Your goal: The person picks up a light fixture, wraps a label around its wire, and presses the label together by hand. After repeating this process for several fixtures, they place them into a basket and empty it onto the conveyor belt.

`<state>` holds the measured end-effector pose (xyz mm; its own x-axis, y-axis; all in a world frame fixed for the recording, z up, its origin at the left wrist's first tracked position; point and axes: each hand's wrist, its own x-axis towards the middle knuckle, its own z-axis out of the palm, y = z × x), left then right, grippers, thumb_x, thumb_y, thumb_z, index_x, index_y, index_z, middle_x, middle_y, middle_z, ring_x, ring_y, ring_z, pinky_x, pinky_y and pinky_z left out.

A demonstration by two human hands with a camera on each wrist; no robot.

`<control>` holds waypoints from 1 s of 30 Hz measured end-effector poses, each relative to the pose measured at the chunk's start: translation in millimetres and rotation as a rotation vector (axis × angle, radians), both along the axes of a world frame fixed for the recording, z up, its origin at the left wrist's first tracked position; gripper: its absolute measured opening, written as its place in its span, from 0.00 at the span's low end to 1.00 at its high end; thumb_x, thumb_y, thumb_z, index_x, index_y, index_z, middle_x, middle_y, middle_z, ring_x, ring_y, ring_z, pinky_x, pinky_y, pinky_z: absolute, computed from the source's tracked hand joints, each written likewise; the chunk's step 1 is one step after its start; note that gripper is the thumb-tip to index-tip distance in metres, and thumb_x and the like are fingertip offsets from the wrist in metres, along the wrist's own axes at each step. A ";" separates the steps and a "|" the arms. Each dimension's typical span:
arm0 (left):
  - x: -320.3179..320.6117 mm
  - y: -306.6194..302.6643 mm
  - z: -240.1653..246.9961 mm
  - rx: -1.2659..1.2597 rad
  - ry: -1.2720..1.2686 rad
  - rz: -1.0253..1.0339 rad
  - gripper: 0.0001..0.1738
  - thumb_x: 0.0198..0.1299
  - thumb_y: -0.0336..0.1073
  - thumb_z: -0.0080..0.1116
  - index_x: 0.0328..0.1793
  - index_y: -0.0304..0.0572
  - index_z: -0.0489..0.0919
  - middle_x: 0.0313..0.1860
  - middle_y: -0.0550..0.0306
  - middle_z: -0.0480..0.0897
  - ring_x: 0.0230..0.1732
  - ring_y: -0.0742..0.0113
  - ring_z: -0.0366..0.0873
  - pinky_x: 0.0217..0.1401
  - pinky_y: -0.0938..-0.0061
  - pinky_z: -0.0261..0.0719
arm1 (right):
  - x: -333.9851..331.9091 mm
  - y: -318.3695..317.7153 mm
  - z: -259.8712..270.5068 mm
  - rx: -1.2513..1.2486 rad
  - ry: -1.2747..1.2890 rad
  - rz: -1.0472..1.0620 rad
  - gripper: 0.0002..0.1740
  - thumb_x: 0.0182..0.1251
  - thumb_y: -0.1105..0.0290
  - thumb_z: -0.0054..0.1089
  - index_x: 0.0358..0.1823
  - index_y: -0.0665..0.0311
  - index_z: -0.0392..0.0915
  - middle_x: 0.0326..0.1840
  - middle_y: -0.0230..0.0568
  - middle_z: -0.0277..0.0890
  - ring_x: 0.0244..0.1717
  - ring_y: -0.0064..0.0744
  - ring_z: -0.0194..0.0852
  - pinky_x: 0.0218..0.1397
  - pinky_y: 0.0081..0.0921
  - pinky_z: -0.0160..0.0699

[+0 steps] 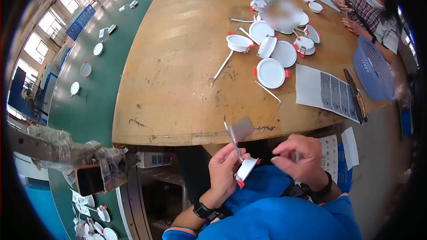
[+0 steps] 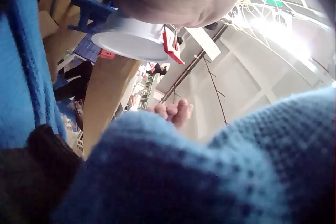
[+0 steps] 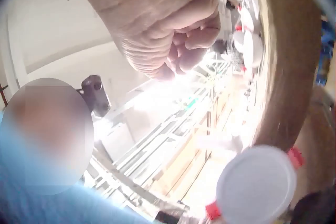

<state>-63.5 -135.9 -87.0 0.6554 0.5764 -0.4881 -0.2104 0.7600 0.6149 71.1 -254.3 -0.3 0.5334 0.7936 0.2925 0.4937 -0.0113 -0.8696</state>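
In the head view, my left hand [image 1: 223, 171] grips a small round white downlight [image 1: 247, 169] with red clips, tilted on edge near the table's front. Its white cable [image 1: 232, 135] rises between thumb and fingers, and a silvery-grey label [image 1: 242, 129] sticks out from it. The same downlight [image 2: 131, 43] shows its white face under the hand in the left wrist view. My right hand [image 1: 300, 158] hovers to the right, apart from the lamp, its fingers loosely bent with nothing visible in them. The right wrist view also shows the bent fingers [image 3: 191, 45] and the downlight [image 3: 256, 184].
Several white downlights [image 1: 270, 73] lie grouped on the wooden table [image 1: 178, 62]. A label sheet [image 1: 329, 91], a dark-and-tan tool [image 1: 356, 98] and a blue basket [image 1: 373, 71] stand right. Another person [image 1: 371, 18] sits beyond. A green conveyor [image 1: 102, 89] with lamps runs left.
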 end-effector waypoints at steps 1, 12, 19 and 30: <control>-0.2 1.1 -1.5 0.003 -0.023 0.011 0.14 0.58 0.26 0.53 0.52 0.30 0.73 0.38 0.47 0.80 0.37 0.63 0.81 0.41 0.74 0.80 | -4.3 8.6 0.2 -0.001 0.002 0.032 0.09 0.45 0.74 0.69 0.29 0.63 0.78 0.14 0.28 0.69 0.13 0.12 0.62 0.16 0.12 0.59; -1.8 4.3 -5.2 0.024 -0.068 -0.003 0.13 0.59 0.27 0.53 0.50 0.31 0.74 0.38 0.48 0.80 0.37 0.65 0.80 0.41 0.76 0.79 | -26.9 34.1 -8.3 -0.084 0.188 0.016 0.12 0.45 0.71 0.72 0.28 0.65 0.75 0.14 0.28 0.69 0.15 0.10 0.63 0.17 0.10 0.63; -4.5 4.8 -8.2 0.048 -0.073 0.017 0.13 0.58 0.26 0.53 0.49 0.32 0.74 0.37 0.48 0.80 0.36 0.65 0.80 0.40 0.77 0.79 | -30.7 41.1 -12.2 -0.077 0.193 0.003 0.11 0.46 0.72 0.71 0.26 0.66 0.76 0.15 0.29 0.70 0.16 0.09 0.64 0.18 0.09 0.64; -9.5 5.8 -6.6 0.075 -0.045 -0.002 0.13 0.59 0.26 0.53 0.50 0.32 0.73 0.38 0.48 0.80 0.37 0.65 0.80 0.40 0.76 0.79 | -33.0 40.6 -19.9 -0.098 0.169 0.056 0.13 0.45 0.70 0.72 0.27 0.67 0.76 0.15 0.29 0.71 0.15 0.11 0.65 0.18 0.10 0.65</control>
